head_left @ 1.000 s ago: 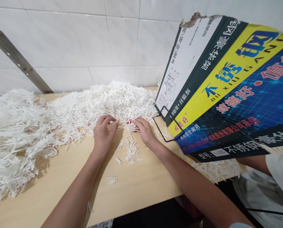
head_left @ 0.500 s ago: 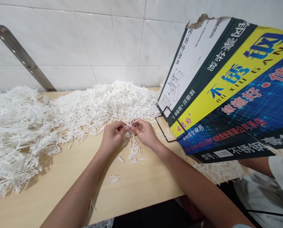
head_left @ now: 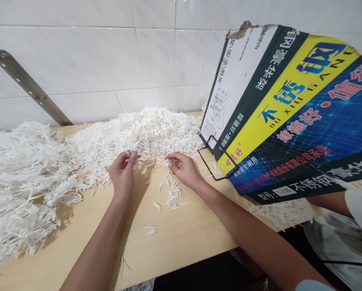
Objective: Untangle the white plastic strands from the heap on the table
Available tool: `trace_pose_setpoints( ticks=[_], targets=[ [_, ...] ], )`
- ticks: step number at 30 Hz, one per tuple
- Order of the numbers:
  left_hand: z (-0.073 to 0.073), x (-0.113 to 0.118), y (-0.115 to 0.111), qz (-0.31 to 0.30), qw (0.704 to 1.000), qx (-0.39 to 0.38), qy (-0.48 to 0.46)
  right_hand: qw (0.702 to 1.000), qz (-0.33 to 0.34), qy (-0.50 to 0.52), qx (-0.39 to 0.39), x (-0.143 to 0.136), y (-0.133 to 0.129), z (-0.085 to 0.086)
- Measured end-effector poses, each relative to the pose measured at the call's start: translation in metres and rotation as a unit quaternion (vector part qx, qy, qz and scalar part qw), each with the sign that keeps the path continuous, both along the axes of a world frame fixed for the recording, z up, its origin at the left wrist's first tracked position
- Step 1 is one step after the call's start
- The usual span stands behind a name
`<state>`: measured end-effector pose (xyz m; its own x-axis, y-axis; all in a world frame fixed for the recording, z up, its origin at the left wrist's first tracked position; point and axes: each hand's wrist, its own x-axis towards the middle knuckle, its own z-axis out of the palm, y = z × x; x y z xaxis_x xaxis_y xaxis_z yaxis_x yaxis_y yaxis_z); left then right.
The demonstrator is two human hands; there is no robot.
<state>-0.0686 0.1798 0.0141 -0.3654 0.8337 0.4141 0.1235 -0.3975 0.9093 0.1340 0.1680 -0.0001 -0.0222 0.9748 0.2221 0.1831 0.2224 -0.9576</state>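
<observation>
A long heap of thin white plastic-looking pieces (head_left: 156, 129) lies along the wall. At its front edge is my left hand (head_left: 123, 169), thumb and fingers closed together beside white pieces; whatever they grip is too small to make out. To the right, my right hand (head_left: 183, 169) hovers over the table, fingers loosely bent and apart, with nothing clearly in them. Just below it is a small scatter of short white pieces (head_left: 174, 194). Nearer the front edge are a few more small white pieces (head_left: 151, 230).
A large printed cardboard box piece (head_left: 278, 109) leans at the right, with a black wire frame (head_left: 212, 171) at its lower corner. A metal bracket (head_left: 32, 87) is fixed to the tiled wall (head_left: 114, 52). Another person's arm (head_left: 331, 204) shows behind the cardboard at right.
My hands were together, fingers on a thin white piece; now they are apart. My left hand has moved left to the heap, while my right hand has stayed nearly in place.
</observation>
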Motion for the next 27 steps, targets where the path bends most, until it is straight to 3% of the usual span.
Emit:
trace_pose_setpoints(
  ticks=[6, 9, 14, 18, 22, 25, 27],
  targets=[
    [0.003, 0.027, -0.012, -0.142, 0.985, -0.1, -0.001, 0.998, 0.037, -0.018, 0.057, -0.001, -0.009, 0.01],
    [0.007, 0.037, -0.021, -0.18, 0.975, -0.132, 0.017, 0.993, 0.061, -0.074, 0.065, -0.002, -0.014, 0.015],
    [0.002, 0.042, -0.023, -0.178, 0.975, -0.124, 0.054, 0.99, 0.047, -0.123, 0.057, -0.007, -0.013, 0.014],
    [0.0, 0.046, -0.031, -0.134, 0.989, -0.052, 0.035, 1.0, 0.008, -0.03, 0.004, -0.006, -0.005, 0.004],
    [0.007, 0.041, -0.035, -0.082, 0.995, 0.02, -0.045, 0.994, -0.059, 0.079, -0.054, -0.002, 0.0, -0.001],
    [0.013, 0.032, -0.026, -0.055, 0.993, 0.041, -0.093, 0.997, -0.041, 0.042, -0.046, -0.004, -0.003, 0.004],
    [0.012, 0.03, -0.02, -0.078, 0.993, 0.012, -0.089, 0.999, -0.031, 0.014, -0.02, -0.006, -0.008, 0.009]
  ],
)
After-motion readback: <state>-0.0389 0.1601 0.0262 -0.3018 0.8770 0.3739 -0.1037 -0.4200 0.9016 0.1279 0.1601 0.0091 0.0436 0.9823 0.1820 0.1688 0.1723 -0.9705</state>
